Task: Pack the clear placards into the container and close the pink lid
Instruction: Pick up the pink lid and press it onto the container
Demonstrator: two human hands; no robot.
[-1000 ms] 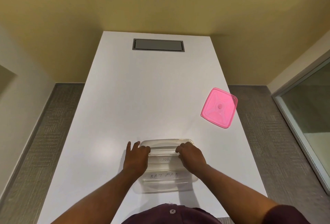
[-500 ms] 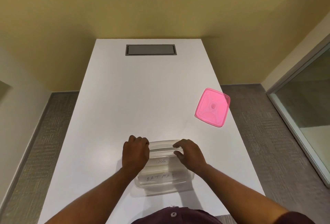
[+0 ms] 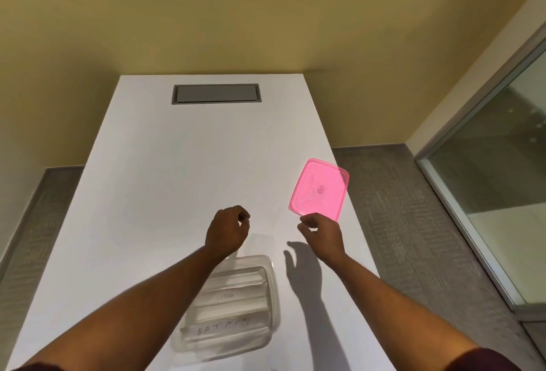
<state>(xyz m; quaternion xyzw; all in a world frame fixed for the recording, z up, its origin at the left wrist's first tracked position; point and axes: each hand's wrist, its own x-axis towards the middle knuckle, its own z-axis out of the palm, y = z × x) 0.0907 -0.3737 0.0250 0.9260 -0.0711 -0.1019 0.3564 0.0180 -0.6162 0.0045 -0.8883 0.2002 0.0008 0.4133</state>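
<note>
A clear container [image 3: 273, 316] sits near the front edge of the white table [image 3: 165, 181]. Clear placards [image 3: 236, 282] with handwritten words lie flat inside it. My left arm crosses its left side. The pink lid [image 3: 320, 189] lies flat by the table's right edge, apart from the container. My left hand [image 3: 227, 230] hovers beyond the container with fingers curled in, holding nothing. My right hand [image 3: 323, 233] hangs just short of the lid's near edge, fingers loosely bent and apart; it casts a shadow on the table, and I see no grip on the lid.
A grey recessed hatch [image 3: 215, 93] sits at the table's far end, against a yellow wall. Grey carpet [image 3: 393, 223] runs along both sides. A glass partition [image 3: 490, 181] stands at the right. The lid's far corner reaches over the table's right edge.
Both hands have left the container and moved forward. The right hand has gone toward the pink lid. The view has tilted up, so the container now sits lower in frame.
</note>
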